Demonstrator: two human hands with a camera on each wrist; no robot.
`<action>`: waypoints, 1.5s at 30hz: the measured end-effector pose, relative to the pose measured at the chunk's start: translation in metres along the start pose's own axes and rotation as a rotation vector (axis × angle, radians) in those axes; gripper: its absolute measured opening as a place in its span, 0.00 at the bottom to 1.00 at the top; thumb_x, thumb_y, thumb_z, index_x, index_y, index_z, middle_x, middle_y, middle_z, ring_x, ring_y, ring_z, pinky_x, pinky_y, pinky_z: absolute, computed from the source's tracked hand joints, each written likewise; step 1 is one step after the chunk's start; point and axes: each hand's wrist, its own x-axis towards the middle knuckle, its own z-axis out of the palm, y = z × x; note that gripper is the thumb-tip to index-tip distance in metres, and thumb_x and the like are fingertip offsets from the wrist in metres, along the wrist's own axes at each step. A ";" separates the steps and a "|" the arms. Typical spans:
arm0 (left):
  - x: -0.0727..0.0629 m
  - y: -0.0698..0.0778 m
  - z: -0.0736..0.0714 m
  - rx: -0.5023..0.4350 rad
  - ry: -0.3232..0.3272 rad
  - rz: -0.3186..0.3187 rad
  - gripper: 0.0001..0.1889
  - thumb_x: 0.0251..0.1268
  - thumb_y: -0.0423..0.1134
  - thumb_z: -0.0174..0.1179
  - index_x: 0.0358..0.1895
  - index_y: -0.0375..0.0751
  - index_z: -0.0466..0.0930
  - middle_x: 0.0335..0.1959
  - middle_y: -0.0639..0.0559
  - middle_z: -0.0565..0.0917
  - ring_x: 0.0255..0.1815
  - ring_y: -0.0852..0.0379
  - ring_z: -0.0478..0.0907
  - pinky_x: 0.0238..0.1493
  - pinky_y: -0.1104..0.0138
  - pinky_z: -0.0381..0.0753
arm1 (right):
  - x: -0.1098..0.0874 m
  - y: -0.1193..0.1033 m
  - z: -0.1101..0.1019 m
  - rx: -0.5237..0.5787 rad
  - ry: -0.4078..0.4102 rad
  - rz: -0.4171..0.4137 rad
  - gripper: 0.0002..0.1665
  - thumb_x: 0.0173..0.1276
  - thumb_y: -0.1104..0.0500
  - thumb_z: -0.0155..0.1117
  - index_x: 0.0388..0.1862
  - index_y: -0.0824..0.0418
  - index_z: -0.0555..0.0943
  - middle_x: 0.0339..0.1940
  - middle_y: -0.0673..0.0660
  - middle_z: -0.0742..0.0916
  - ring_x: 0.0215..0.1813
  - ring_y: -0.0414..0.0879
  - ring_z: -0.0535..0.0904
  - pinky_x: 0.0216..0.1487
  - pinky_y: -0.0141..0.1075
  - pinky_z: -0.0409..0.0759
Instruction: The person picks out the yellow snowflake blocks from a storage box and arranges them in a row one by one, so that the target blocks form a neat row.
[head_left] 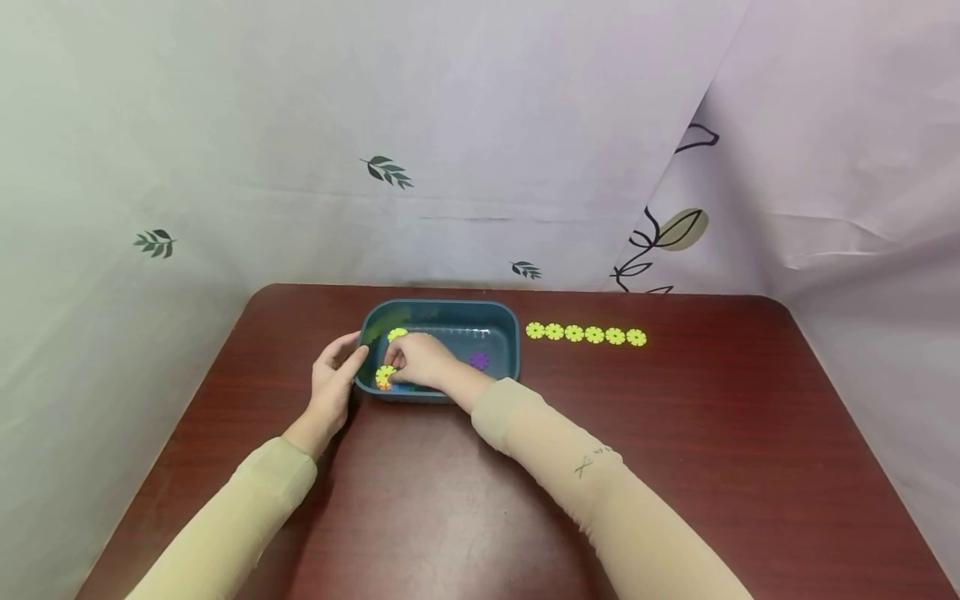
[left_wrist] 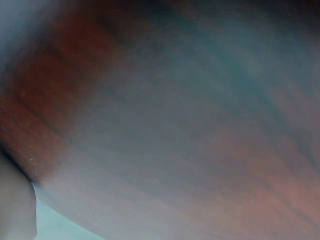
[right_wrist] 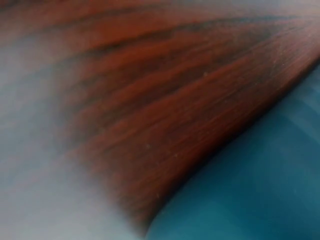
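A dark blue plastic basin (head_left: 512, 350) stands on the table, with small notched, flower-shaped discs inside it. My left hand (head_left: 332, 379) grips the basin's left end, thumb close to the rim. Reaching down into the basin, my right hand (head_left: 422, 360) has its fingers curled and pinches a yellow disc (head_left: 386, 374) by its right edge. Just under that disc shows a bit of an orange disc (head_left: 384, 386). Another yellow disc (head_left: 397, 334) lies behind the fingers, and a purple disc (head_left: 479, 360) sits toward the right end. The hand hides part of the basin's floor.
To the right of the basin, several yellow discs (head_left: 594, 334) lie in a straight row on the reddish-brown table (head_left: 675, 450). A pale curtain (head_left: 450, 200) with leaf prints hangs behind the table's back edge. Both wrist views are blurred, showing mostly wood grain and some blue.
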 end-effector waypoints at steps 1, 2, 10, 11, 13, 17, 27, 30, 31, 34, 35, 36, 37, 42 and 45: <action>0.000 0.000 0.000 -0.002 0.001 -0.002 0.21 0.79 0.37 0.61 0.70 0.33 0.76 0.49 0.67 0.86 0.52 0.69 0.80 0.49 0.78 0.81 | 0.000 0.000 0.000 0.000 0.000 -0.003 0.11 0.70 0.55 0.78 0.48 0.57 0.89 0.44 0.52 0.91 0.47 0.42 0.86 0.49 0.27 0.81; 0.000 0.000 0.000 -0.001 0.001 -0.002 0.22 0.79 0.37 0.61 0.70 0.32 0.76 0.49 0.68 0.85 0.52 0.70 0.79 0.49 0.78 0.81 | 0.000 0.000 0.000 0.000 0.000 -0.005 0.11 0.70 0.55 0.77 0.48 0.56 0.89 0.44 0.52 0.91 0.46 0.41 0.86 0.48 0.27 0.81; -0.001 -0.002 -0.001 -0.024 0.007 0.014 0.21 0.80 0.36 0.61 0.69 0.31 0.76 0.50 0.65 0.86 0.51 0.69 0.81 0.48 0.78 0.82 | -0.002 0.001 -0.001 0.064 0.007 -0.035 0.08 0.70 0.60 0.77 0.45 0.58 0.87 0.41 0.53 0.91 0.43 0.41 0.86 0.46 0.26 0.81; 0.000 -0.002 -0.001 -0.028 0.007 0.017 0.21 0.80 0.35 0.61 0.69 0.31 0.76 0.50 0.64 0.86 0.51 0.68 0.81 0.48 0.78 0.82 | -0.002 0.001 -0.002 0.076 0.011 -0.040 0.07 0.70 0.61 0.77 0.44 0.59 0.87 0.40 0.54 0.91 0.43 0.42 0.86 0.46 0.26 0.81; 0.000 -0.003 -0.001 -0.035 0.004 0.017 0.21 0.80 0.35 0.61 0.69 0.30 0.76 0.51 0.64 0.86 0.51 0.68 0.80 0.48 0.78 0.82 | -0.003 0.001 -0.003 0.101 0.019 -0.048 0.06 0.70 0.62 0.76 0.43 0.59 0.87 0.39 0.54 0.91 0.42 0.42 0.86 0.45 0.25 0.81; 0.000 -0.002 0.000 -0.040 0.011 0.016 0.20 0.80 0.35 0.61 0.68 0.31 0.77 0.50 0.64 0.86 0.50 0.69 0.81 0.48 0.78 0.82 | -0.005 0.001 -0.005 0.137 0.035 -0.064 0.03 0.71 0.63 0.74 0.42 0.60 0.88 0.39 0.55 0.91 0.41 0.41 0.85 0.43 0.24 0.80; 0.000 -0.001 0.001 -0.048 0.016 0.021 0.20 0.79 0.35 0.62 0.68 0.31 0.78 0.50 0.63 0.87 0.50 0.67 0.82 0.48 0.77 0.83 | -0.015 0.006 -0.013 0.241 0.079 -0.089 0.03 0.73 0.62 0.73 0.42 0.60 0.88 0.40 0.55 0.91 0.42 0.40 0.85 0.46 0.24 0.82; -0.001 -0.001 0.001 -0.034 0.010 0.017 0.19 0.80 0.35 0.61 0.68 0.32 0.77 0.50 0.63 0.86 0.50 0.66 0.82 0.47 0.78 0.83 | -0.021 0.011 -0.018 0.258 0.084 -0.075 0.03 0.73 0.63 0.73 0.43 0.60 0.88 0.41 0.56 0.91 0.42 0.41 0.85 0.47 0.25 0.83; -0.002 0.000 0.001 -0.033 0.008 0.016 0.20 0.80 0.35 0.61 0.68 0.32 0.77 0.51 0.63 0.86 0.50 0.65 0.81 0.47 0.78 0.83 | -0.024 0.013 -0.019 0.262 0.091 -0.070 0.03 0.73 0.63 0.73 0.43 0.61 0.88 0.41 0.56 0.91 0.42 0.41 0.85 0.47 0.25 0.83; -0.002 0.001 0.001 -0.011 -0.002 0.016 0.20 0.80 0.36 0.61 0.69 0.33 0.76 0.52 0.62 0.85 0.51 0.65 0.82 0.48 0.77 0.83 | -0.031 0.019 -0.025 0.275 0.121 -0.055 0.04 0.72 0.63 0.74 0.44 0.62 0.88 0.41 0.58 0.91 0.42 0.42 0.86 0.47 0.26 0.83; -0.003 0.001 0.001 -0.005 0.000 0.016 0.20 0.81 0.36 0.61 0.69 0.33 0.76 0.52 0.62 0.85 0.51 0.65 0.82 0.48 0.77 0.83 | -0.033 0.021 -0.027 0.278 0.134 -0.052 0.04 0.72 0.63 0.74 0.44 0.62 0.88 0.41 0.58 0.91 0.42 0.43 0.86 0.47 0.26 0.83; -0.003 0.001 0.001 -0.007 0.000 0.016 0.21 0.80 0.36 0.61 0.69 0.32 0.76 0.52 0.61 0.85 0.50 0.64 0.82 0.48 0.77 0.83 | -0.035 0.023 -0.029 0.281 0.147 -0.049 0.04 0.72 0.63 0.74 0.44 0.62 0.89 0.41 0.58 0.91 0.42 0.43 0.85 0.46 0.26 0.82; -0.003 0.001 0.001 -0.004 0.000 0.015 0.21 0.81 0.36 0.61 0.70 0.32 0.76 0.52 0.61 0.85 0.50 0.64 0.81 0.48 0.77 0.83 | -0.038 0.026 -0.031 0.293 0.160 -0.045 0.05 0.72 0.63 0.74 0.44 0.62 0.89 0.41 0.58 0.91 0.42 0.44 0.85 0.46 0.27 0.83; -0.004 0.002 0.001 0.014 -0.007 0.006 0.21 0.82 0.37 0.59 0.71 0.32 0.75 0.52 0.62 0.84 0.51 0.64 0.81 0.48 0.77 0.82 | -0.050 0.035 -0.040 0.347 0.217 -0.029 0.05 0.71 0.63 0.74 0.44 0.62 0.90 0.41 0.59 0.91 0.42 0.44 0.84 0.45 0.27 0.83; -0.004 0.002 -0.001 0.025 -0.009 0.001 0.22 0.82 0.37 0.59 0.71 0.32 0.74 0.53 0.61 0.83 0.52 0.63 0.80 0.49 0.77 0.82 | -0.055 0.040 -0.045 0.368 0.253 -0.029 0.05 0.71 0.63 0.74 0.44 0.62 0.90 0.41 0.59 0.91 0.41 0.44 0.85 0.46 0.29 0.83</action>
